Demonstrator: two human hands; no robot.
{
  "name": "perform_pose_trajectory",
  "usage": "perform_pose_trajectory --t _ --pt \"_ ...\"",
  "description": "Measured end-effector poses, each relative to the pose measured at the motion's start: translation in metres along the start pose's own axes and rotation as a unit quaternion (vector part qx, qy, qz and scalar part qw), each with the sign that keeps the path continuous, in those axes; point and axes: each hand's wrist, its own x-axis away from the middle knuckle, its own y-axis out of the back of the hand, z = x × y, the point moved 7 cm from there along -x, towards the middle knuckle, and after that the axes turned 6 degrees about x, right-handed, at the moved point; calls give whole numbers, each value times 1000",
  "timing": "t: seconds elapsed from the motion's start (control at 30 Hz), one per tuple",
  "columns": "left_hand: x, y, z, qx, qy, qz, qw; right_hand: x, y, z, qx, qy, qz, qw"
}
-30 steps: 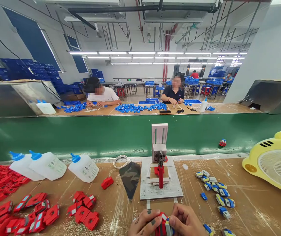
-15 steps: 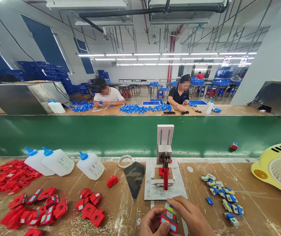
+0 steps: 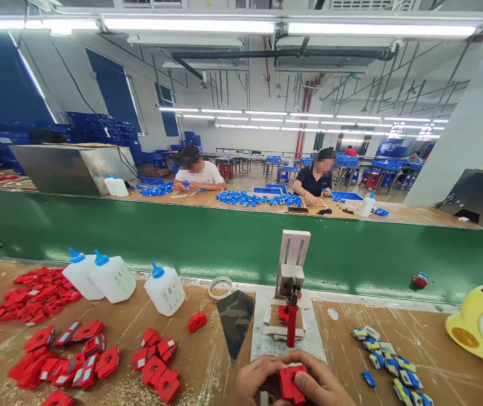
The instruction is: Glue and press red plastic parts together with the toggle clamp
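Note:
Near the front edge, just before the clamp, I hold a red plastic part [image 3: 287,384] with a hole in its face. My left hand [image 3: 255,379] is closed around its left side, and my right hand [image 3: 324,383] grips its right side with the thumb on the face. Beyond the hands is a toggle clamp [image 3: 293,296] with a red handle, mounted on a whitish base plate [image 3: 262,332]. A single red part [image 3: 197,321] lies to the left, next to a small pile of red parts [image 3: 157,363]. Blue, grey and yellow pieces [image 3: 394,361] lie to the right.
White bottles with blue caps [image 3: 165,290], a tape roll [image 3: 220,287] and a camouflage-patterned piece [image 3: 236,321] stand or lie left of the clamp. A yellow fan [image 3: 474,321] is at right. Across the green belt [image 3: 161,231], two people handle small parts.
The red part has been turned, so its holed face shows instead of the side with the grey and yellow piece. My hands have shifted around it. The view has tilted up and swung left.

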Motion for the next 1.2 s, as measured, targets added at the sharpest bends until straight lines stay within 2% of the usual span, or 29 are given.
perform_pose_trajectory --t 0.17,0.27,0.3,0.37,0.43,0.47,0.5,0.57,0.63,0.67,0.77,0.83,0.9,1.0,1.1,1.2 --pt "-6 5 8 20 63 60 996 -17 -6 6 72 22 -10 997" --pt "-9 12 15 87 95 26 991 -18 -1 12 115 40 -30 992" --pt "-12 14 18 114 106 10 988 -17 7 13 127 43 -62 989" --pt "-19 22 24 149 137 -21 979 -14 33 18 153 49 -178 971" --pt "-31 35 29 135 165 -47 976 -10 56 25 175 53 -289 940" --pt "-38 42 30 118 173 -54 976 -12 62 27 177 48 -309 933" --pt "-45 50 30 100 174 -58 978 -17 62 29 167 33 -297 939" --pt "-61 61 28 69 170 -51 982 -28 49 30 114 -7 -213 970" --pt "-73 69 27 47 168 -41 984 -32 31 35 9 -44 -127 991" --pt "-78 70 27 35 168 -34 985 -31 23 41 -59 -60 -93 992" --pt "-90 60 28 3 174 -1 985 -24 9 68 -258 -91 -29 961" --pt "-97 44 29 -5 179 28 983 -21 7 88 -322 -103 0 941" --pt "-104 24 32 -4 182 51 982 -21 9 99 -330 -110 10 938" --pt "-110 3 38 1 183 57 981 -19 12 95 -305 -113 25 945" --pt "-110 -3 44 -5 184 45 982 -13 19 78 -256 -86 23 962" --pt "-108 0 42 -27 172 40 984 -9 30 54 -157 -72 -20 985"
